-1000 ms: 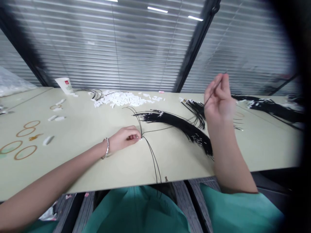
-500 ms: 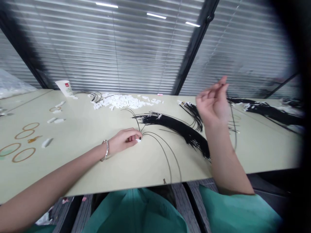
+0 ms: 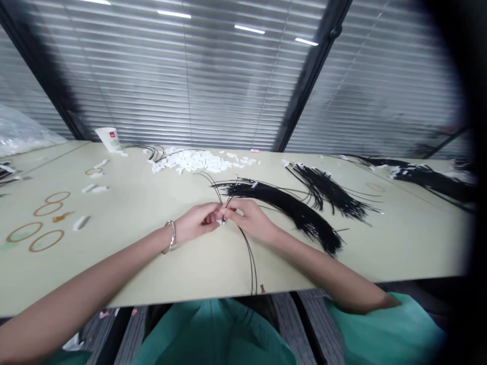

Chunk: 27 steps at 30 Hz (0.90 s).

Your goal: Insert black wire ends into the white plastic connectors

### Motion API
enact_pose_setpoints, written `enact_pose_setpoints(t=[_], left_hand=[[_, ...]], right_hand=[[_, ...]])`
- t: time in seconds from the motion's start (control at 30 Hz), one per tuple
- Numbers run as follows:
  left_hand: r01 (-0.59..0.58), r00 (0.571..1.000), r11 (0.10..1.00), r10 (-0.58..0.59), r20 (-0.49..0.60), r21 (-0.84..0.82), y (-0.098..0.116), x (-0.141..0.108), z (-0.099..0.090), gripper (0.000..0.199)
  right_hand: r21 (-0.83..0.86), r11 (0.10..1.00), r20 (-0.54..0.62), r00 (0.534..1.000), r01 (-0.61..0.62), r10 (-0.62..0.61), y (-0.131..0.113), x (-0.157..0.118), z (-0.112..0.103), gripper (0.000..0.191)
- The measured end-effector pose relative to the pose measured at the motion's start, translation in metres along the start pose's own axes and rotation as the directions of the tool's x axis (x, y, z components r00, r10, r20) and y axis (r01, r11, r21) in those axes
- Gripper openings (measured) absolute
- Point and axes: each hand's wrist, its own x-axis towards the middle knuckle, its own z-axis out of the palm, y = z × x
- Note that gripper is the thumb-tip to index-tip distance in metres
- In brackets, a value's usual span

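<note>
Black wires [image 3: 251, 253] at the hands, center of frame: 2 strands trail down to the front edge of the tabletop [image 3: 182, 279], 2 more curve up-left; total at the fingertips unclear. Left hand [image 3: 196, 221] (1 silver bracelet [image 3: 173, 237] on its wrist) closed, pinching 1 small white piece [image 3: 221, 222]. Right hand [image 3: 249, 217] also closed, fingertips meeting the left's, pinching at the wires.

Wire bundles: 3. Big one [image 3: 283, 200] right of center, just beyond right forearm; second [image 3: 335, 192] farther right, fanned out; third [image 3: 433, 182] at right edge, partly cut by dark border. Strands per bundle too many to count. Few loose strands [image 3: 155, 152] upper left of center, behind/left of 1 white pile [image 3: 198, 161], pieces uncountable.

Left side: 5 loose white pieces [image 3: 81, 223]; 5 brown rings [image 3: 25, 224], 4 grouped lower, 1 higher up; 1 orange-brown squiggle [image 3: 61, 218] beside the group. 1 fainter ring [image 3: 375, 187] on the right. 1 paper cup [image 3: 107, 141], tilted-looking, upper left. 1 clear plastic bag [image 3: 26, 134], far upper left. 1 pink-striped bit [image 3: 254, 150] along the back edge.
</note>
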Motion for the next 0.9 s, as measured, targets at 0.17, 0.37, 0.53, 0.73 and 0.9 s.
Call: enact_pose_setpoints(t=[0.17,0.37,0.53,0.73,0.9], left_hand=[[0.011,1.000,0.998,-0.011,0.006,-0.060,0.000,0.000,0.002,0.013],[0.016,1.000,0.997,-0.015,0.015,-0.070,0.001,-0.001,0.002,0.015],[0.015,1.000,0.999,-0.015,0.011,-0.048,0.000,0.000,0.002,0.014],[0.039,0.999,0.996,-0.038,0.011,-0.076,-0.001,-0.001,0.002,0.014],[0.026,1.000,0.996,-0.026,0.012,-0.087,-0.003,-0.001,0.002,0.016]], right_hand=[[-0.168,0.986,-0.075,0.997,0.007,-0.020,0.008,0.000,-0.003,0.027],[-0.203,0.979,-0.062,0.998,-0.001,-0.012,0.012,0.000,-0.003,0.026],[-0.228,0.974,-0.049,0.999,0.010,-0.022,0.009,0.001,-0.004,0.023],[-0.235,0.969,-0.006,0.997,0.078,-0.082,0.010,0.001,-0.005,0.022],[-0.267,0.954,0.024,0.991,0.135,-0.133,0.014,0.002,-0.004,0.023]])
